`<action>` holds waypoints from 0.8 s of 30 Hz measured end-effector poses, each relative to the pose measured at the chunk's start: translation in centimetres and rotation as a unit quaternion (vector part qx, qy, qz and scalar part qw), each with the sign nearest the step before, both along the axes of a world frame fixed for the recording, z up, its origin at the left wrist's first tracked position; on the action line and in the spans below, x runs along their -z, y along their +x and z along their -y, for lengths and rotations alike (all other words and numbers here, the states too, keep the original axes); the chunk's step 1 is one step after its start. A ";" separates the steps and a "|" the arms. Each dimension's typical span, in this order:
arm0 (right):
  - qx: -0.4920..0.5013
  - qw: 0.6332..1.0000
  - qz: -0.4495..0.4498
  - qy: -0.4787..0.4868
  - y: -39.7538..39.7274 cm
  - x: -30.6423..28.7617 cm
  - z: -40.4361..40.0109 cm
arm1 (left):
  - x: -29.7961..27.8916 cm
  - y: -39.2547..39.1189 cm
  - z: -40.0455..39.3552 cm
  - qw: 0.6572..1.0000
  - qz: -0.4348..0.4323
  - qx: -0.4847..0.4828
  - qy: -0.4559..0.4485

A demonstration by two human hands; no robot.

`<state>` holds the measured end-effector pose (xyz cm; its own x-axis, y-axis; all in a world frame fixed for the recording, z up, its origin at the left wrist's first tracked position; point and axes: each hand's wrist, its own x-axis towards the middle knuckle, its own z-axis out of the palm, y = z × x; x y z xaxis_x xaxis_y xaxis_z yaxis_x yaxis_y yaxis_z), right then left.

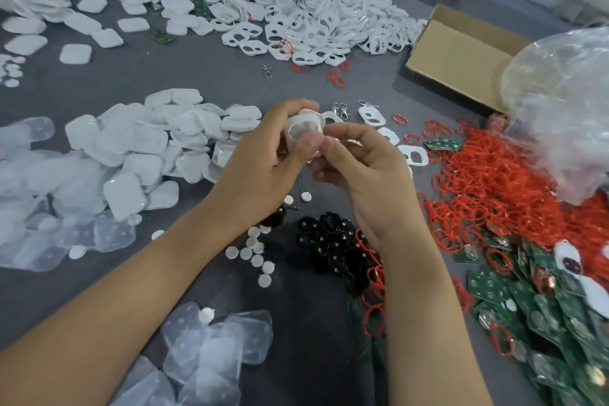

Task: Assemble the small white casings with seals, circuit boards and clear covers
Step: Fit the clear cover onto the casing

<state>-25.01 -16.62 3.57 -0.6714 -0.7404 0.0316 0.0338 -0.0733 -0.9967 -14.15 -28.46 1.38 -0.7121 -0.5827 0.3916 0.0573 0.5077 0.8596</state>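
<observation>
Now left hand (263, 155) grips small white casing (303, 128); right hand (359, 161) pinches its near edge, pressing cover on, probably. Next: squeeze shut, put down.

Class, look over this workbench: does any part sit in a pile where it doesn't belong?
Yes. A green circuit board lies among the white casings at the top, and red seal rings have strayed into the black parts pile.
</observation>
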 end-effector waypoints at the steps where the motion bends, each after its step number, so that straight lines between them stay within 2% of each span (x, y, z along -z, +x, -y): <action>1: 0.017 1.000 -0.001 0.002 -0.1 0.0 0.0 | 0.0 0.0 0.1 1.000 -0.008 -0.015 0.002; 2: 0.038 0.998 -0.034 0.026 -0.2 0.0 -0.1 | -0.1 0.1 0.3 0.999 -0.013 -0.029 0.008; 3: 0.058 0.990 -0.104 0.079 -0.5 0.2 -0.3 | -0.1 0.2 0.5 0.999 -0.019 -0.041 0.019; 5: 0.057 0.937 -0.257 0.230 -1.0 0.7 -0.8 | -0.3 0.3 0.8 0.997 -0.029 -0.060 0.038; 7: 0.003 0.889 -0.306 0.339 -1.0 0.9 -1.1 | -0.4 0.3 1.0 0.996 -0.038 -0.079 0.032; 8: -0.015 0.878 -0.307 0.366 -0.9 1.0 -1.1 | -0.3 0.3 1.0 0.995 -0.039 -0.083 0.029; 13: -0.024 0.848 -0.351 0.397 -0.6 0.9 -0.7 | 0.0 0.3 0.4 0.997 -0.032 -0.063 -0.001; 18: -0.039 0.836 -0.352 0.420 -0.8 0.6 -0.6 | 0.1 0.1 0.1 0.997 -0.047 -0.051 -0.016; 24: -0.036 0.840 -0.349 0.414 0.0 0.7 -0.2 | 0.1 0.3 0.2 0.998 -0.032 -0.048 -0.034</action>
